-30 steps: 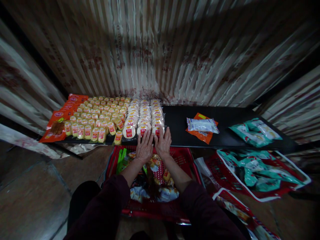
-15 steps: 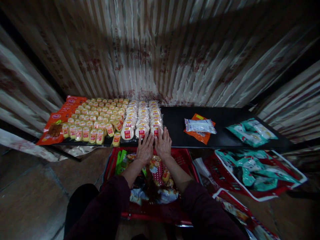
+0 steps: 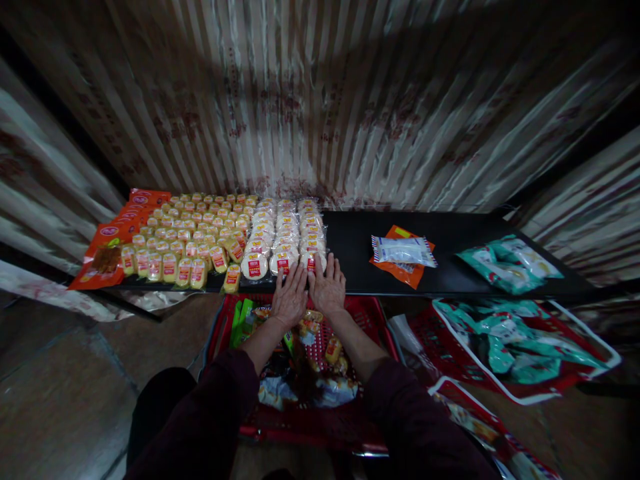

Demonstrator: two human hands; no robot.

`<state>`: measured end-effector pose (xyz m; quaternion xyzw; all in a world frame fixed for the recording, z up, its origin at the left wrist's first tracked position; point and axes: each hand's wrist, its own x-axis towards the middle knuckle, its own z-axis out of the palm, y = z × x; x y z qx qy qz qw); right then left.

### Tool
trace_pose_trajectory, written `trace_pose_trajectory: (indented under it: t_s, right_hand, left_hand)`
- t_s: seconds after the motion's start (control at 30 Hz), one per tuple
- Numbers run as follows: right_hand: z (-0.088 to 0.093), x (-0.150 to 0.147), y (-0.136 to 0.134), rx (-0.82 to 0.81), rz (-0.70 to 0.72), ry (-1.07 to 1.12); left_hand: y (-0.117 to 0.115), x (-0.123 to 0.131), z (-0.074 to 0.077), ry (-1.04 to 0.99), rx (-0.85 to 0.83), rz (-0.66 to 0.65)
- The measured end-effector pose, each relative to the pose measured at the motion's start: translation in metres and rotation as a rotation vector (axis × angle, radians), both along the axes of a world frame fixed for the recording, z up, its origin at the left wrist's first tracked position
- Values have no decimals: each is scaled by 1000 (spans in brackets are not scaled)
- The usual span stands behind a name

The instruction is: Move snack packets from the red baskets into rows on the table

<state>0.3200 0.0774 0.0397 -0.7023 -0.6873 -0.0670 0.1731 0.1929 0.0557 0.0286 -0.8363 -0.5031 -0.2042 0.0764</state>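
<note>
My left hand [image 3: 289, 298] and my right hand [image 3: 328, 289] lie side by side at the front edge of a black shelf [image 3: 460, 273], fingers stretched flat. Their fingertips touch the nearest packets in rows of white round cakes [image 3: 285, 230]. To the left of these stand rows of small yellow packets [image 3: 193, 233]. Neither hand holds anything.
A red basket [image 3: 300, 373] with mixed snack packets sits below my arms. Orange flat packs [image 3: 107, 243] lie at the shelf's left end. A white sachet on an orange pack [image 3: 403, 252] and green bags [image 3: 507, 263] lie to the right. Another red tray with green bags [image 3: 515, 347] is on the floor.
Both hands have drawn back slightly toward the shelf's front edge; they stay flat and together.
</note>
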Motion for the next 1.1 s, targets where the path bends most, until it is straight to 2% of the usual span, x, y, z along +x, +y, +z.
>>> trace_pose_trajectory:
  t_s: [0.43, 0.87, 0.97, 1.1]
  right_hand:
    - [-3, 1, -7, 64, 33, 34]
    - [-3, -3, -21, 90, 74, 98]
    - [-2, -6, -29, 151, 110, 110]
    - [-3, -14, -45, 236, 227, 146]
  left_hand:
    - [-6, -7, 6, -17, 9, -9]
    - [-23, -14, 10, -36, 29, -27]
    - [-28, -16, 7, -58, 25, -62]
    - [-39, -21, 0, -107, 2, -101]
